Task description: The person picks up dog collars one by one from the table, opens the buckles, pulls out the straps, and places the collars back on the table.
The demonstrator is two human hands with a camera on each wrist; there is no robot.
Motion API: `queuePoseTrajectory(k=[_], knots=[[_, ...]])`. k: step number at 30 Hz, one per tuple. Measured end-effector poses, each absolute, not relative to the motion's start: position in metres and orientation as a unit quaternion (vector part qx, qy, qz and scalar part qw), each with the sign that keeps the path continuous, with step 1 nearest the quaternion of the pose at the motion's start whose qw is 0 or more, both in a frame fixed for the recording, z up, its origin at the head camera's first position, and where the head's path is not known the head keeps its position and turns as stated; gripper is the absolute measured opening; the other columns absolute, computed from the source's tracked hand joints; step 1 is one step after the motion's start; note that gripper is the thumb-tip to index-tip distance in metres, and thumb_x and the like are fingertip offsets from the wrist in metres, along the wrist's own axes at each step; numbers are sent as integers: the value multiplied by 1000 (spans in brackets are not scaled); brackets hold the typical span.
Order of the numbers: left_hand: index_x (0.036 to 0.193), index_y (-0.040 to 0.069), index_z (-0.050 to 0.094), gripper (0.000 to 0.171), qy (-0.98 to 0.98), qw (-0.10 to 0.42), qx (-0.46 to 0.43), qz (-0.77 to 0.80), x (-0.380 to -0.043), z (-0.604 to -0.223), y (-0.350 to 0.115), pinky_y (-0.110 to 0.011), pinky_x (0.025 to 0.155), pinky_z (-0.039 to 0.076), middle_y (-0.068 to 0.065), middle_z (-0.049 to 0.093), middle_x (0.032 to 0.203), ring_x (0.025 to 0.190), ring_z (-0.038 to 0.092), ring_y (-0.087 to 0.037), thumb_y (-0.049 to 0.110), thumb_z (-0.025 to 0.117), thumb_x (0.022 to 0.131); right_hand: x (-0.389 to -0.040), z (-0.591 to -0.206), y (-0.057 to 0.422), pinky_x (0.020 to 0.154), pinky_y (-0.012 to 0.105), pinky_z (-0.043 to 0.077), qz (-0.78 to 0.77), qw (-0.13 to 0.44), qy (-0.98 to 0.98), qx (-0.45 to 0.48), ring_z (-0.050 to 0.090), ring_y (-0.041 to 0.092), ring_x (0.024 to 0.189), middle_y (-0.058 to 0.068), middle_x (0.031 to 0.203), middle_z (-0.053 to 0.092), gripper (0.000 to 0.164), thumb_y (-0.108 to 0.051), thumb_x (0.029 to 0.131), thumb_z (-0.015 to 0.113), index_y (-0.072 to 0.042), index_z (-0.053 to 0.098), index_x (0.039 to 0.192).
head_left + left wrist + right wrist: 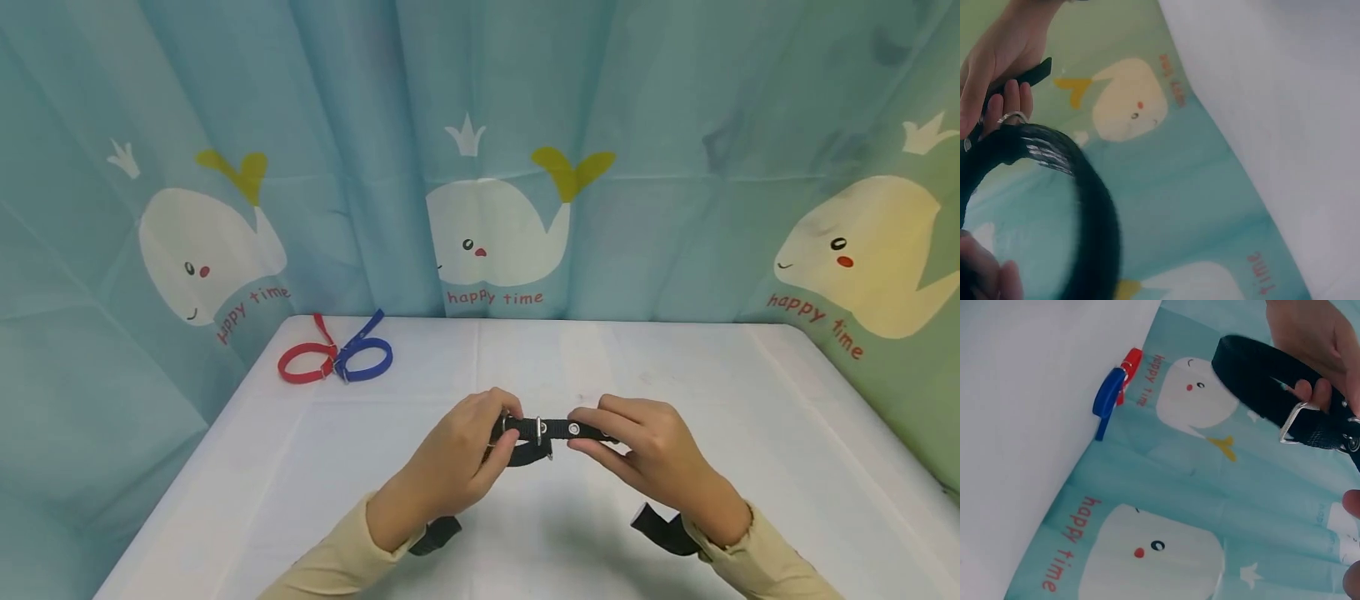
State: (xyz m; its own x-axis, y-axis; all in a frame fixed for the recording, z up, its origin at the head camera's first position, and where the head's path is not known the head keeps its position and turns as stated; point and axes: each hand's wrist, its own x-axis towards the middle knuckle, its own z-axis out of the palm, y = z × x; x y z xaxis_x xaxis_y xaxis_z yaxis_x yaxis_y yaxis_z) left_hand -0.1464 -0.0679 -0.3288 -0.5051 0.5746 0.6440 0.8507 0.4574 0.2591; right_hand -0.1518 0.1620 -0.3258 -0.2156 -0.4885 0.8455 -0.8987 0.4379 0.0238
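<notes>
A black pet collar [557, 428] with metal eyelets is held above the table between both hands, its strap stretched sideways. The left hand [457, 454] pinches the looped part beside the metal buckle. At the strap's free end, the right hand [654, 446] grips it between thumb and fingers. From the left wrist, the collar's loop [1099, 219] looms large and blurred, and the strap tail [1040, 71] pokes out past the right hand [1007, 53]. In the right wrist view, a silver buckle frame [1290, 428] stands out from the strap near the left fingertips [1321, 394].
On the white table [360, 467], toward the far left corner, lie a red collar [303, 377] and a blue collar [369, 374], both buckled into loops and touching. A blue curtain [360, 233] with whale prints rises behind the table. Black bands [666, 533] are around both wrists.
</notes>
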Motion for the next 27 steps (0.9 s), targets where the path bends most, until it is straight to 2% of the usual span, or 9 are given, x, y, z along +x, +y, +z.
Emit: queuePoseTrajectory(k=[3, 7, 11, 14, 19, 23, 27], knots=[[103, 5, 54, 17, -826, 236, -432, -274, -147, -327, -67, -21, 69, 44, 0, 59, 85, 73, 49, -7, 8, 52, 86, -152, -325, 162, 47, 7, 25, 247, 443, -725, 466, 31, -2, 51, -7, 60, 45, 35, -34, 95, 53, -6, 67, 79], [106, 9, 59, 18, -832, 228, -436, -256, -147, -325, -67, -21, 70, 44, 3, 60, 85, 77, 50, -6, 22, 52, 95, -151, -323, 162, 47, 6, 26, 255, 441, -723, 467, 33, -1, 51, -6, 62, 48, 36, -33, 95, 53, -5, 67, 79], [103, 11, 62, 21, -827, 256, -436, -247, -147, -325, -67, -19, 67, 42, 5, 57, 78, 72, 48, -5, 29, 57, 93, -150, -323, 161, 47, 6, 25, 258, 429, -725, 473, 33, -2, 51, -6, 62, 47, 35, -33, 95, 52, -5, 68, 81], [100, 13, 64, 23, -817, 288, -437, -241, -148, -326, -66, -18, 64, 40, 6, 55, 74, 68, 47, -5, 29, 69, 84, -149, -323, 160, 47, 5, 24, 254, 428, -723, 479, 31, -2, 50, -7, 62, 46, 35, -33, 96, 52, -5, 68, 81], [95, 15, 67, 28, -802, 325, -435, -250, -150, -328, -63, -16, 60, 38, 8, 59, 71, 63, 48, -4, 31, 78, 74, -149, -325, 156, 47, 5, 24, 260, 427, -718, 484, 31, -2, 50, -6, 62, 47, 34, -32, 96, 52, -5, 67, 82], [89, 16, 69, 26, -805, 318, -418, -276, -150, -327, -62, -15, 59, 38, 10, 67, 73, 61, 50, -2, 29, 82, 70, -150, -330, 153, 48, 5, 25, 266, 423, -716, 487, 32, -2, 50, -6, 62, 47, 33, -30, 96, 52, -4, 67, 82], [84, 16, 70, 24, -823, 296, -397, -277, -148, -324, -60, -12, 55, 33, 10, 67, 69, 56, 45, -1, 26, 84, 67, -150, -333, 152, 48, 6, 27, 265, 427, -712, 491, 33, -2, 50, -6, 63, 47, 33, -29, 97, 51, -4, 65, 81]])
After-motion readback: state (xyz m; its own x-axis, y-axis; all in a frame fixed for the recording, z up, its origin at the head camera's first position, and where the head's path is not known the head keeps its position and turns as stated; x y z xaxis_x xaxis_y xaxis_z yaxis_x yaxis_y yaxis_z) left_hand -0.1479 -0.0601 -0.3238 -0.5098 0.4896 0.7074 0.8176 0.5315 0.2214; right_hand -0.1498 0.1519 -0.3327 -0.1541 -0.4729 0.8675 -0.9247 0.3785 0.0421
